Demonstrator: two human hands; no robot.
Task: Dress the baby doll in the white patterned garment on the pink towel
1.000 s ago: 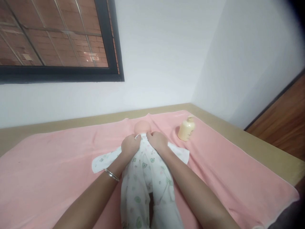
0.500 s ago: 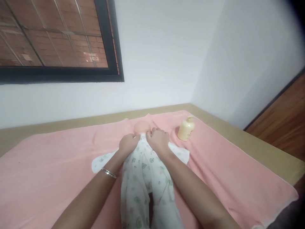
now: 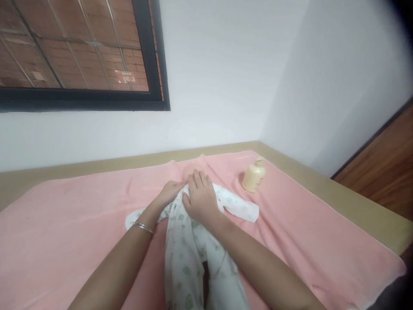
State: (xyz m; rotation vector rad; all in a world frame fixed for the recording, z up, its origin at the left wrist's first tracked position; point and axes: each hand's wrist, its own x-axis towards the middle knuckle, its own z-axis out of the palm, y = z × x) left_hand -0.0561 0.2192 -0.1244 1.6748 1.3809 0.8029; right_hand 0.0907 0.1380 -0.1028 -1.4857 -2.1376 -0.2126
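A baby doll lies on its back on a pink towel (image 3: 64,232), dressed in a white sleepsuit (image 3: 190,254) with small green prints. Its bare head (image 3: 190,171) points away from me and is mostly hidden behind my right hand. My left hand (image 3: 169,193), with a thin silver bangle at the wrist, grips the suit's fabric near the doll's left shoulder. My right hand (image 3: 200,198) is closed on the fabric at the neckline and chest, its fingers reaching up over the head.
A cream pump bottle (image 3: 254,175) stands on the towel to the right of the doll. The towel covers a tan surface (image 3: 355,202) set into a white wall corner. A dark-framed window (image 3: 80,56) sits upper left, wooden panelling (image 3: 387,168) at right.
My right hand slid left from the doll's right shoulder to the neckline, covering the head. My left hand shifted slightly lower, and the suit's fabric bunched between them.
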